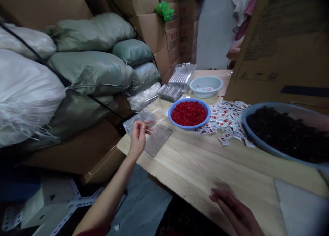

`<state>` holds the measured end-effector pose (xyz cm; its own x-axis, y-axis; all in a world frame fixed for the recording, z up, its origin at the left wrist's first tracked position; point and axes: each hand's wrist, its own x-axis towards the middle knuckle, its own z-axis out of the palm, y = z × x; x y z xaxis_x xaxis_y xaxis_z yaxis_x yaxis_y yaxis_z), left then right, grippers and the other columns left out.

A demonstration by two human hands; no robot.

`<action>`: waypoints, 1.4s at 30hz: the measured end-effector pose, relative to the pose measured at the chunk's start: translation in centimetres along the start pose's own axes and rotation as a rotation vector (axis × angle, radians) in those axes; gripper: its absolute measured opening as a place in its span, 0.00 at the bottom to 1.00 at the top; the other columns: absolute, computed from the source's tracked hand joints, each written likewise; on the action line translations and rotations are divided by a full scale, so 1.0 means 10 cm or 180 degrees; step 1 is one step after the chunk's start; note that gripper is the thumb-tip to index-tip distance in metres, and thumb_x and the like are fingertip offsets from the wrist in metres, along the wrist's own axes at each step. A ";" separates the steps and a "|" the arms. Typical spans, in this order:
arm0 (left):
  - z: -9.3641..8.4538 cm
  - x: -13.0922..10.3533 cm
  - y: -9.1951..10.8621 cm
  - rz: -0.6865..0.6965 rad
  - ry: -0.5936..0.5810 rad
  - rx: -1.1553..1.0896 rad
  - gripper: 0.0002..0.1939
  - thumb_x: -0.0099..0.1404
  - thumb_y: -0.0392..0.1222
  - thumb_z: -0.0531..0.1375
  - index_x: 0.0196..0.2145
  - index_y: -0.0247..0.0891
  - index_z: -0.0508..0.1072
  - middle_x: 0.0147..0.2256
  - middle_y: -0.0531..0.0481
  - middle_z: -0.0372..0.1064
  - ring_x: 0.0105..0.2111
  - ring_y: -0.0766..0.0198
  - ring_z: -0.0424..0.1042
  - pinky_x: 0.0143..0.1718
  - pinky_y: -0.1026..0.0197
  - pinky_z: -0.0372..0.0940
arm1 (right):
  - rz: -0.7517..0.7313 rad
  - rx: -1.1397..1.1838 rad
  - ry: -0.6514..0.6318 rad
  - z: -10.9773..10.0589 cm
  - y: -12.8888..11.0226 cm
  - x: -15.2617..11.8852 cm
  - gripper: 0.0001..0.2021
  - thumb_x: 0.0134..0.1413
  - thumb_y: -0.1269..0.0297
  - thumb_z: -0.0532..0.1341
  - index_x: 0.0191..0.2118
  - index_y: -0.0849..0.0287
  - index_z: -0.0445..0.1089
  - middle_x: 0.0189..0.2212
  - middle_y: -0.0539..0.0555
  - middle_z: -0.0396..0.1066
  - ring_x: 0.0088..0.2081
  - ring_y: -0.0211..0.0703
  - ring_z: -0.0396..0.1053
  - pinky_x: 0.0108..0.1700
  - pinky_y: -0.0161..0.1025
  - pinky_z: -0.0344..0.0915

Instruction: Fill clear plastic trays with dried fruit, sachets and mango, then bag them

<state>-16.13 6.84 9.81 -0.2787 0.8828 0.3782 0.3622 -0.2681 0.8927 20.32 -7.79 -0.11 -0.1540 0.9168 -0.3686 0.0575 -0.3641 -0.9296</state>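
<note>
My left hand (138,137) is over the left end of the table, its thumb and fingers drawn together in a pinch. What is between the fingertips, if anything, I cannot make out. Just behind and under it lies a clear ridged plastic blister tray (131,122), with a flat clear plastic sheet (158,141) beside it; whether the hand touches either is unclear. Low at the front edge, my right hand (235,208) is smeared by motion and its fingers are hard to read. No object shows in it.
On the wooden table (195,160) stand a blue bowl of small red pieces (189,127), a pale bowl (205,95) with packets, and a large basin of dark pieces (246,124). White-and-red packets (224,118) lie heaped between. Stacked blister trays (181,75) sit behind; sacks (89,71) line the left.
</note>
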 end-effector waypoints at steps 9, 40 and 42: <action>1.14 -1.69 0.19 -0.2381 -0.1339 -0.2028 0.14 0.68 0.53 0.59 0.41 0.39 0.67 0.45 0.44 0.75 0.40 0.62 0.77 0.43 0.59 0.70 | -0.0213 0.1341 0.0965 0.28 -0.26 0.26 0.36 0.52 0.48 0.68 0.63 0.57 0.62 0.36 0.57 0.78 0.31 0.41 0.72 0.29 0.34 0.64; 2.01 1.23 -0.68 0.0415 -0.2750 0.2162 0.05 0.51 0.37 0.65 0.20 0.40 0.73 0.23 0.47 0.73 0.27 0.53 0.73 0.36 0.53 0.67 | -0.0353 -0.3121 0.2051 -2.18 -1.09 1.54 0.09 0.52 0.72 0.66 0.40 0.61 0.79 0.36 0.57 0.79 0.38 0.45 0.75 0.41 0.36 0.67; 1.98 1.19 -0.70 0.0456 -0.2279 0.1916 0.06 0.53 0.40 0.66 0.23 0.39 0.73 0.25 0.48 0.73 0.31 0.53 0.73 0.39 0.53 0.67 | -0.0326 -0.3115 0.1910 -2.17 -1.08 1.81 0.10 0.48 0.71 0.70 0.39 0.59 0.79 0.36 0.54 0.79 0.38 0.42 0.75 0.40 0.33 0.67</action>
<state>-4.30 26.84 3.22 0.3437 0.9374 0.0556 0.8046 -0.3245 0.4973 38.30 16.26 3.21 0.2769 0.9608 0.0105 0.8530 -0.2408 -0.4631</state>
